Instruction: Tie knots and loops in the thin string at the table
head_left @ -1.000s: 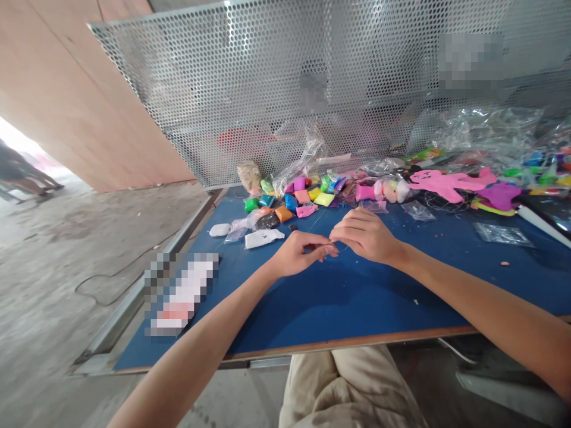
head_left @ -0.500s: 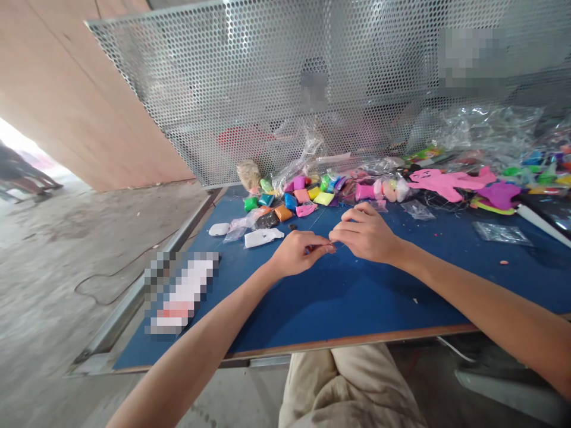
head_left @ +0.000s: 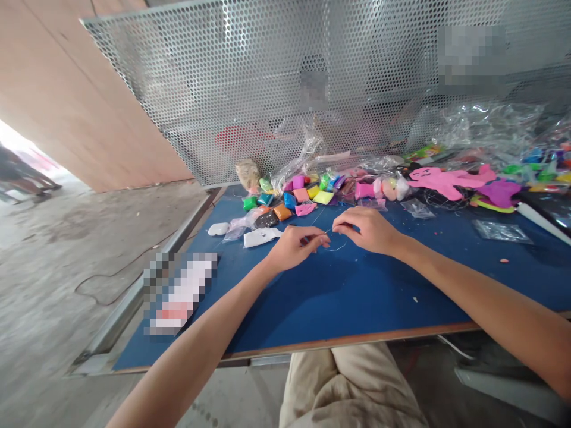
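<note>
Pinches a thin strand (head_left: 329,231) above a blue tabletop (head_left: 348,303), caught between thumb and fingers of the left hand (head_left: 294,248) at one end of a short span and of the right hand (head_left: 366,230) at the other. Appears to trail on in a loose curve below the fingertips, close over the tabletop; cannot tell from this angle whether touching it. Could be fine wire or thread, too slight to name for certain. Looks all but weightless, and seems springy rather than limp, judging by the smooth curve. Is likely to slip or roll between bare fingertips, and perhaps to kink if pulled sharply. Calls for a hold with the finger pads, near either end of the short span, using light tension and leaving the curved length free of snags. Shares the table with a white packet (head_left: 259,238) just beside the left hand, coloured packets (head_left: 301,195) beyond, and a flat pink figure (head_left: 446,182) farther right.
</note>
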A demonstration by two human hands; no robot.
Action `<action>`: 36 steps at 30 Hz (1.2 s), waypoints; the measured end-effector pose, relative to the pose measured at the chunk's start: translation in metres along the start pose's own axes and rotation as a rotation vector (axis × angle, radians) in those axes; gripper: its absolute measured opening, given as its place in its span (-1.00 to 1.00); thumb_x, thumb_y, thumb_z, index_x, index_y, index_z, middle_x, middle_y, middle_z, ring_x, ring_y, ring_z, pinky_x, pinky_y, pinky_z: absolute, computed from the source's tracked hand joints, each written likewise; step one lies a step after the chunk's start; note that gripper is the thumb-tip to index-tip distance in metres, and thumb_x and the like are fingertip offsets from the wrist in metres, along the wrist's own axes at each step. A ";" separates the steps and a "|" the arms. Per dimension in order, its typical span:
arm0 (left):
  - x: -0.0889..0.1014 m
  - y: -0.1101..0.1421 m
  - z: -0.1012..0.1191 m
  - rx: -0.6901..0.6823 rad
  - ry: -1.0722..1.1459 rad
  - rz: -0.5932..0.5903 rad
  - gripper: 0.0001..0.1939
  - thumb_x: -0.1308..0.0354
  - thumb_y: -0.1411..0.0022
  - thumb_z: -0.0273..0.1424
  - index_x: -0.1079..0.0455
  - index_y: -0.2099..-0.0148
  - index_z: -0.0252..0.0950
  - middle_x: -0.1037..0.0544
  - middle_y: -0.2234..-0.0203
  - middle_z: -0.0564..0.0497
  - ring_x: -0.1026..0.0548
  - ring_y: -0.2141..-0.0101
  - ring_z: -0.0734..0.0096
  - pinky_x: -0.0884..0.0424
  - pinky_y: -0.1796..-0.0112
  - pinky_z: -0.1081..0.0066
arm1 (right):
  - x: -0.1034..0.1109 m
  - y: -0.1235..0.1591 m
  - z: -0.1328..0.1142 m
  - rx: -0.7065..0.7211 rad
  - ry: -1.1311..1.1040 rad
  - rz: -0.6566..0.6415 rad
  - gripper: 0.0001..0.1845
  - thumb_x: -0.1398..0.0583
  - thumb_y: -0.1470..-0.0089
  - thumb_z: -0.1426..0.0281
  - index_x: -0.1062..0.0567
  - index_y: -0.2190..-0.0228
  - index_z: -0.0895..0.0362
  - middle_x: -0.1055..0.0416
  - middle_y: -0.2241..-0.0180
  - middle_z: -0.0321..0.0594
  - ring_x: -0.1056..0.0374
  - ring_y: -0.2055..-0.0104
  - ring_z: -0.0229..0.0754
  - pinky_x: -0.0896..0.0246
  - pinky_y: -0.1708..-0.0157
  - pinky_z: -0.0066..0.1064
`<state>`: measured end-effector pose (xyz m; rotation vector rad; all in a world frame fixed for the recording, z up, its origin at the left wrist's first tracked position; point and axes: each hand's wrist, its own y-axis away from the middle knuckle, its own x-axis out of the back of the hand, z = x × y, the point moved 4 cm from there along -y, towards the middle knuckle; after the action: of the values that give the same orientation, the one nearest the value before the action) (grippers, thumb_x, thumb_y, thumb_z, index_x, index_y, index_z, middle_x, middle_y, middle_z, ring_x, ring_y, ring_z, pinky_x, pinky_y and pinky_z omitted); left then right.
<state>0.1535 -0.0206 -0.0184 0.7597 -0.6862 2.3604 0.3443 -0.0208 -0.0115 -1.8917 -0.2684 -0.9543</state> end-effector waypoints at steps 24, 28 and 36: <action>-0.006 0.003 0.003 0.028 0.086 0.304 -0.68 -0.25 -0.23 -0.16 -0.58 0.09 -0.26 -0.65 0.43 0.01 -0.48 0.63 0.54 -0.39 0.54 0.54 | 0.001 0.004 -0.016 -0.049 0.075 0.025 -0.85 -0.07 -0.34 0.33 -0.41 0.24 0.09 -0.48 0.48 -0.32 -0.32 0.56 -0.32 -0.05 0.51 -0.45; -0.005 0.005 0.004 0.038 0.097 0.361 -0.69 -0.27 -0.23 -0.17 -0.60 0.11 -0.25 -0.62 0.50 0.03 -0.45 0.66 0.55 -0.35 0.58 0.54 | 0.003 0.004 -0.020 -0.083 0.038 0.039 -0.85 -0.06 -0.34 0.33 -0.39 0.24 0.11 -0.43 0.52 -0.34 -0.28 0.59 -0.34 -0.04 0.53 -0.46; -0.007 0.006 0.006 0.048 0.130 0.390 -0.68 -0.25 -0.23 -0.14 -0.60 0.14 -0.27 -0.61 0.52 0.03 -0.41 0.68 0.57 -0.28 0.65 0.56 | 0.003 0.003 -0.021 -0.150 -0.108 0.118 -0.84 -0.10 -0.32 0.31 -0.38 0.31 0.10 -0.36 0.57 -0.37 -0.20 0.63 -0.35 -0.02 0.57 -0.47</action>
<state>0.1567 -0.0314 -0.0205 0.5215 -0.7817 2.7577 0.3381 -0.0404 -0.0064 -2.0758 -0.1502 -0.8132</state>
